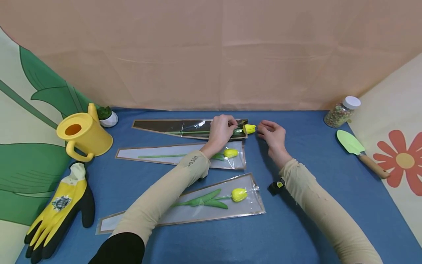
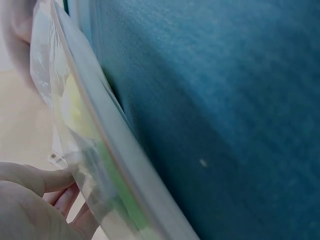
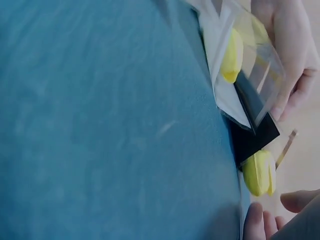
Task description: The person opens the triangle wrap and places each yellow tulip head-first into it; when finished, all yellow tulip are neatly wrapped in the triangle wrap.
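Observation:
A black flower sleeve (image 1: 150, 125) with a clear front lies farthest back, a yellow tulip (image 1: 249, 128) partly inside it. The tulip's bloom sticks out past the right-hand opening, its green stem showing through the film. My left hand (image 1: 221, 130) pinches the clear film of this sleeve near the opening, lifting it off the black backing in the right wrist view. Just right of the bloom is my right hand (image 1: 273, 136), fingers loosely bent and apart from the flower (image 3: 258, 172). Two white sleeves, the middle one (image 1: 158, 152) and the front one (image 1: 211, 198), each contain a yellow tulip.
On the left stand a yellow watering can (image 1: 95, 135) and a small potted plant (image 1: 108, 117), with a yellow-black glove (image 1: 62, 209) in front. A white-lidded jar (image 1: 341, 112) and a green trowel (image 1: 351, 143) are at the right. A brown backdrop (image 1: 211, 55) rises behind.

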The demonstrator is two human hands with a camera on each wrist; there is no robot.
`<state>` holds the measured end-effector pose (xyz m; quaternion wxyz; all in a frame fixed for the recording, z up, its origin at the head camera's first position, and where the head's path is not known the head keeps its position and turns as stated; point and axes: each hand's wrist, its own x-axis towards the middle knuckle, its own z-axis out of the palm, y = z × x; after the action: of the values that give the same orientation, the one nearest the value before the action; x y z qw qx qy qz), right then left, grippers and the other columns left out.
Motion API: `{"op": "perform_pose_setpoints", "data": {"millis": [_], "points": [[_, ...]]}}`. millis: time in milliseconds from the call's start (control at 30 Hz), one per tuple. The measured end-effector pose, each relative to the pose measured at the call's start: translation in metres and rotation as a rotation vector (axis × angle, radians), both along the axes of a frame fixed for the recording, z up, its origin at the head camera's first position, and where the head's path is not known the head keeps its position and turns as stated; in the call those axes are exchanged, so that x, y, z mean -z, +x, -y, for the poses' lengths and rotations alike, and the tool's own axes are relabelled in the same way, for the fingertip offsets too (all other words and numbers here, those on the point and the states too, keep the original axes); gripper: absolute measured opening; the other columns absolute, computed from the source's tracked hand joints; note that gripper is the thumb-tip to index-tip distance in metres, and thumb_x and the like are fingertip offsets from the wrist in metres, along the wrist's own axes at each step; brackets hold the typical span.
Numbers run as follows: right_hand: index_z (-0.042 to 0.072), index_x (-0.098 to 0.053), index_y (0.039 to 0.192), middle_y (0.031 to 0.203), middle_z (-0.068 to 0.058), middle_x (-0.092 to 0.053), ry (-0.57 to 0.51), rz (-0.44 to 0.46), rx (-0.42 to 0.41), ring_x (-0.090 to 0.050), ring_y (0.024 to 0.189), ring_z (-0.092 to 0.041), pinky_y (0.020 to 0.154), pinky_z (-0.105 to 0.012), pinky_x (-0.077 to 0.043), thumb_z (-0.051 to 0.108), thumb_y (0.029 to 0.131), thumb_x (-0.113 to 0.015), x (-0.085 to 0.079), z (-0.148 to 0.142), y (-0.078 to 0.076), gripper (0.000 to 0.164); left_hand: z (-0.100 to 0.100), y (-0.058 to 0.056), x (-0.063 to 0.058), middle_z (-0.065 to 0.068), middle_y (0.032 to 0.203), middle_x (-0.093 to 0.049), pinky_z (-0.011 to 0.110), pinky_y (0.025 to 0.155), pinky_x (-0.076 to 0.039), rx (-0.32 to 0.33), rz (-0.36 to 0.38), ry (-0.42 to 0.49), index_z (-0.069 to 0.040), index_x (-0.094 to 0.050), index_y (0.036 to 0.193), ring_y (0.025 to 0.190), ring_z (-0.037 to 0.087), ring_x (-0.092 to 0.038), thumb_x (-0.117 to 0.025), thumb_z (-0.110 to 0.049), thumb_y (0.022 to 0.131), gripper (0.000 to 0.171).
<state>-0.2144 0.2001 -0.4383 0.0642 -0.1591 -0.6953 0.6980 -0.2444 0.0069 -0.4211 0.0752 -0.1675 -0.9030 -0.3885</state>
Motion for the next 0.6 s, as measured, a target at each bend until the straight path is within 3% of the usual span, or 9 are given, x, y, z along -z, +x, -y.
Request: {"op": "perform_pose_setpoints", "data": {"millis": [133,267,400,600], "points": [[-0.012,-0.057,0.145,0.139,-0.029,-0.063,-0.027,0.063,-0.057,-0.069,0.107,-0.016,0.097,-0.034,-0.058,-0.001,0.105,-0.065,0.0,-0.003,0.0,0.042,-0.001,0.0,0.0,0.007,0.094,-0.078,0.03,0.074,-0.055,0.004,0.002,0.001,-0.004,-0.083,0.099,0.081,0.017,-0.07,-0.077,-0.005,0.1,0.006],[-0.011,-0.058,0.145,0.127,-0.021,-0.067,-0.029,0.094,-0.094,-0.07,0.101,-0.015,0.095,-0.033,-0.059,-0.002,0.104,-0.067,0.001,-0.003,0.0,0.043,-0.003,0.001,0.0,0.007,0.093,-0.078,0.028,0.07,-0.054,0.01,0.001,0.006,-0.004,-0.083,0.099,0.078,0.017,-0.07,-0.077,-0.005,0.1,0.007],[-0.012,-0.059,0.143,0.115,-0.011,-0.068,-0.041,0.083,-0.103,-0.07,0.092,-0.01,0.092,-0.03,-0.06,-0.003,0.103,-0.067,0.001,0.001,0.0,0.042,-0.005,0.0,0.001,0.005,0.093,-0.078,0.028,0.07,-0.054,0.001,-0.002,-0.004,-0.006,-0.083,0.098,0.077,0.016,-0.069,-0.076,-0.007,0.101,0.007],[-0.016,-0.059,0.14,0.103,-0.008,-0.07,-0.086,0.047,-0.116,-0.073,0.086,-0.007,0.088,-0.027,-0.061,-0.003,0.102,-0.069,0.002,0.01,0.001,0.041,-0.005,0.0,0.002,0.004,0.092,-0.078,0.03,0.072,-0.055,-0.025,-0.007,-0.024,-0.008,-0.083,0.097,0.079,0.016,-0.07,-0.077,-0.008,0.101,0.007]]}}
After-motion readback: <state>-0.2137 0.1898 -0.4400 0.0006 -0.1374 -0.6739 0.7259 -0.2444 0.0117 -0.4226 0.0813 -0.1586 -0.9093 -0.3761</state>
